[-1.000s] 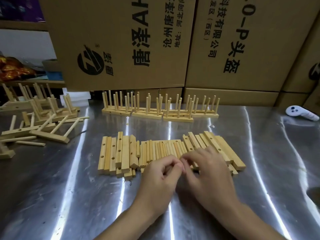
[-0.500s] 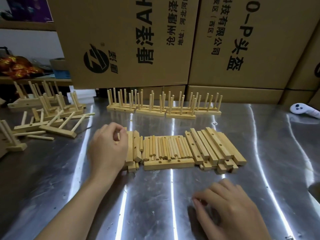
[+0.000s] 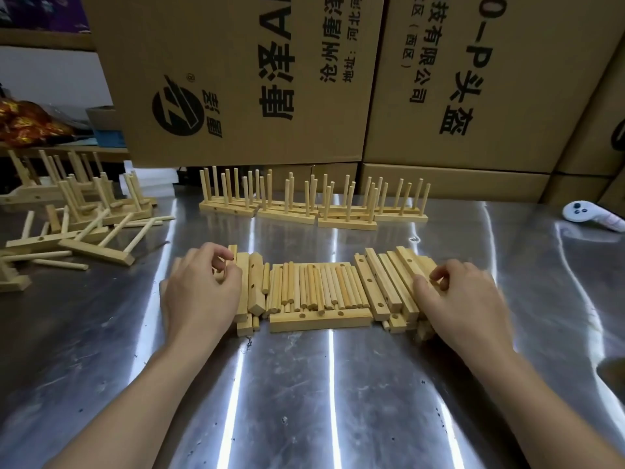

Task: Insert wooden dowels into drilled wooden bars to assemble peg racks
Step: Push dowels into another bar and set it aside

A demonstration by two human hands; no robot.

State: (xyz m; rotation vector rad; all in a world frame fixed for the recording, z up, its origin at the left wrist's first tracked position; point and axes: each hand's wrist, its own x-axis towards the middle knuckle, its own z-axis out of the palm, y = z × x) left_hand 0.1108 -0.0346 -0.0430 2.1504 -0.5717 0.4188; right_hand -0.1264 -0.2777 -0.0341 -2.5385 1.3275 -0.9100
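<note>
The left hand lies over the left bars, its fingers curled, with forefinger and thumb closed on the outermost bar of that stack. The right hand rests on the right bars, fingers bent and thumb against a bar's side; whether it grasps one cannot be told. Between the two stacks the dowels lie loose, side by side, pointing away from the person. A single front bar lies crosswise along their near ends, its holes facing up. All of this sits on a metal table. Farther back stands a row of racks, pegs upright. At the far left is a heap of racks, some tipped over, with a few stray pegs beside it. Boxes are stacked behind the table, and a white controller lies at the right edge.
</note>
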